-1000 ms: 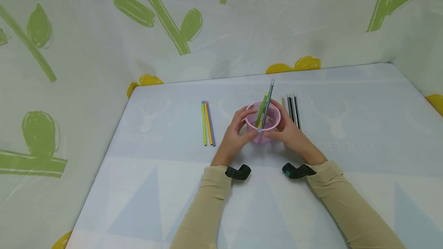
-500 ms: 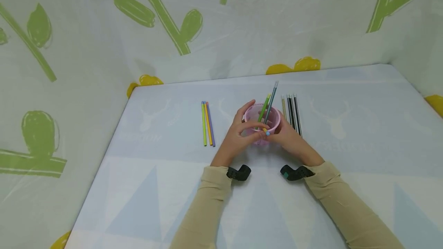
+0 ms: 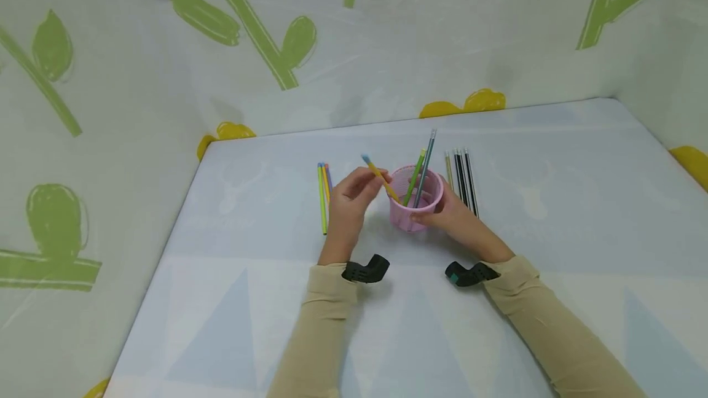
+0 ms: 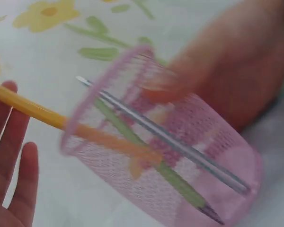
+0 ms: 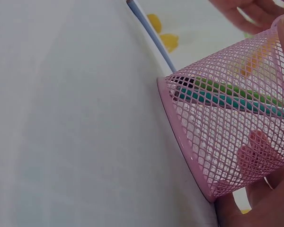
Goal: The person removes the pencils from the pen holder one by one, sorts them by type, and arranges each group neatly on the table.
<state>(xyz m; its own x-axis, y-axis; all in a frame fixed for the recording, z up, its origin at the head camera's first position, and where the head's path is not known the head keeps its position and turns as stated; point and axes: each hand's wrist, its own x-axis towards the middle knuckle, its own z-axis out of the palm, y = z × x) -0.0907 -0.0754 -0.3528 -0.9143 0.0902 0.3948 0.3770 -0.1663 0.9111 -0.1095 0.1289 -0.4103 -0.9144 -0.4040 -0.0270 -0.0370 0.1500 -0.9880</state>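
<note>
In the head view my left hand [image 3: 345, 204] pinches a yellow pencil [image 3: 390, 191] with a blue end. The pencil leans over the left rim of a pink mesh pencil cup [image 3: 401, 216], its lower end inside; the left wrist view shows that part of the yellow pencil [image 4: 113, 139] through the mesh. My right hand [image 3: 456, 214] grips the cup from the right side. A green pencil [image 3: 415, 175] and a taller teal pencil [image 3: 428, 155] stand tilted in the cup. In the right wrist view the cup's base [image 5: 180, 132] meets the table surface.
Left of the cup lie several pencils, among them a light green pencil [image 3: 322, 204], partly hidden by the left hand. To the right, several black pencils [image 3: 466, 174] lie beside a gold one [image 3: 448, 167]. Behind the table [image 3: 553, 324] rises a leaf-patterned wall covering [image 3: 415, 48].
My left hand has let go of the cup and moved left, tilting the yellow pencil's blue end from the near rim to the upper left. The right hand stays on the cup.
</note>
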